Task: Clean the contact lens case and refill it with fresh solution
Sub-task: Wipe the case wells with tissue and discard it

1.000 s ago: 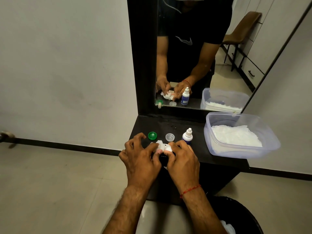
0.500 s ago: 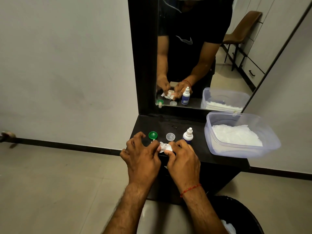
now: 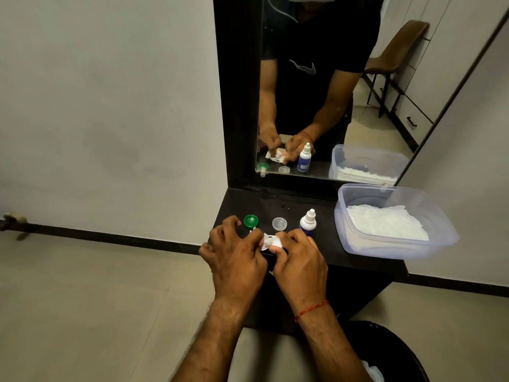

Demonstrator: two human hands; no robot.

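White lens case (image 3: 267,240), uncapped, is seen under tissue (image 3: 277,243); green cap (image 3: 251,221) at 11 o'clock, clear cap (image 3: 279,223) at 12, upright solution bottle (image 3: 308,221) at 1.

Bottle (image 3: 308,222) and tub (image 3: 399,248) block the right; shelf (image 3: 275,201) behind seems open.

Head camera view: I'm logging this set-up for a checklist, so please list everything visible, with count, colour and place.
tissue-wrapped lens case: one, white, pinched between both hands
green cap: one, green, shelf, behind left hand
clear cap: one, transparent, between green cap and bottle
dropper bottle: one, white with blue label, behind right hand
tub: one, clear plastic, shelf's right end, white tissues inside
shelf: one, black, below mirror
mirror: one, black frame, on wall
bin: one, black, floor, lower right
chair: one, brown, reflected in mirror
left hand: one, pinching the case
right hand: one, red thread on wrist, pinching the case
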